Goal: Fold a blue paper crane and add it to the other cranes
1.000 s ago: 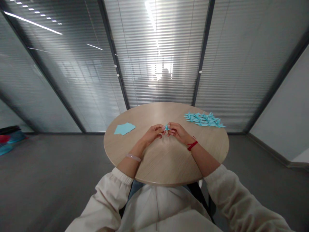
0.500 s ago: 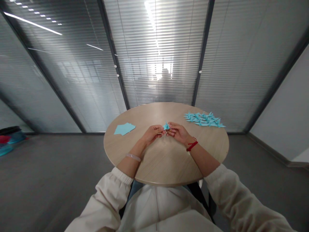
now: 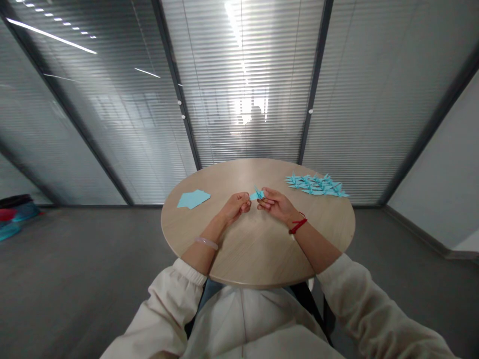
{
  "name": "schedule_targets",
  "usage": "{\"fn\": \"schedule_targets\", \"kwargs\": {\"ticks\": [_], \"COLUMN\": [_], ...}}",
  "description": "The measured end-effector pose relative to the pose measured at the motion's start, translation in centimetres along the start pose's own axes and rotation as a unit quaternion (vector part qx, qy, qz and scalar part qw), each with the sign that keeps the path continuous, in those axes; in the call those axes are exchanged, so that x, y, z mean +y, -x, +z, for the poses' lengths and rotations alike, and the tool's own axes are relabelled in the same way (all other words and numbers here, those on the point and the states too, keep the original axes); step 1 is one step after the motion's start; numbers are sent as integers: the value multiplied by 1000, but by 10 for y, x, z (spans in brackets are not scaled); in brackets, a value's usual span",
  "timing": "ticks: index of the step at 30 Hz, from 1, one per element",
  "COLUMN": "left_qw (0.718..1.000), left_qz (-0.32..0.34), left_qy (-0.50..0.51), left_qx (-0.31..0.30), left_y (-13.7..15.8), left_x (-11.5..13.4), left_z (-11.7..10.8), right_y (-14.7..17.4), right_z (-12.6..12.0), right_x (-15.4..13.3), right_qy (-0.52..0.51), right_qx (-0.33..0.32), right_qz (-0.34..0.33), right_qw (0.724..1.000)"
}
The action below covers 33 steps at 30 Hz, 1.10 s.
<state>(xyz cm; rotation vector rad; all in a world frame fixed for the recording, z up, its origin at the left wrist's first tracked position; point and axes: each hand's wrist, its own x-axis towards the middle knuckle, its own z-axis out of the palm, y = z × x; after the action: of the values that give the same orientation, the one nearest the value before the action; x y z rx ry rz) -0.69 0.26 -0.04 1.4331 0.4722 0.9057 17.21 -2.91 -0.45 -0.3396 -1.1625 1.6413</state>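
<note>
A small blue paper crane (image 3: 257, 195) is held between my two hands above the middle of the round table. My left hand (image 3: 236, 207) is closed, its fingertips pinching the crane's left wing tip. My right hand (image 3: 276, 203) grips the crane's right side between thumb and fingers, and part of the paper is hidden behind them. Over on the right of the table lies a cluster of several finished blue paper cranes (image 3: 316, 185). To the left rest flat sheets of blue paper (image 3: 193, 199), overlapping each other.
The round wooden table (image 3: 258, 259) stands in front of me, its near edge close to my lap. Behind it rise glass panels with blinds (image 3: 250, 134). Bins (image 3: 18, 208) stand on the floor at the far left.
My left hand has shifted slightly left and its fingers have curled in more. More of the crane's left wing shows between the hands. My right hand has barely moved.
</note>
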Motion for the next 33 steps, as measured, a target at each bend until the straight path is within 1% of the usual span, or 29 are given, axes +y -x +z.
{"fn": "schedule_targets", "kwargs": {"ticks": [3,6,9,11,13,17,24,29,33], "left_qw": [1000,999,998,997,997,998,999,999,999], "left_qz": [-3,-8,-9,0,11,10,-13,-15,-27], "left_qy": [-2,-31,-49,-34,-13,-9,-5,-6,-13], "left_qx": [4,7,35,64,78,58,37,38,21], "left_y": [0,-1,-3,-3,-2,-1,1,2,3], "left_x": [0,-2,-3,-1,1,4,5,6,7], "left_z": [0,-2,-4,-3,-1,2,3,4,5], "right_y": [-1,-4,-8,-10,-10,-10,-9,-9,-9], "right_z": [-1,-3,-6,-8,-10,-11,-11,-11,-12], "right_x": [0,1,3,5,7,9,9,9,9], "right_qy": [-11,-26,-12,10,31,62,91,89,79], "right_qx": [18,40,73,81,82,71,54,58,68], "right_qz": [-3,5,36,65,86,105,121,130,128], "right_qw": [1000,999,997,995,992,990,987,986,986]}}
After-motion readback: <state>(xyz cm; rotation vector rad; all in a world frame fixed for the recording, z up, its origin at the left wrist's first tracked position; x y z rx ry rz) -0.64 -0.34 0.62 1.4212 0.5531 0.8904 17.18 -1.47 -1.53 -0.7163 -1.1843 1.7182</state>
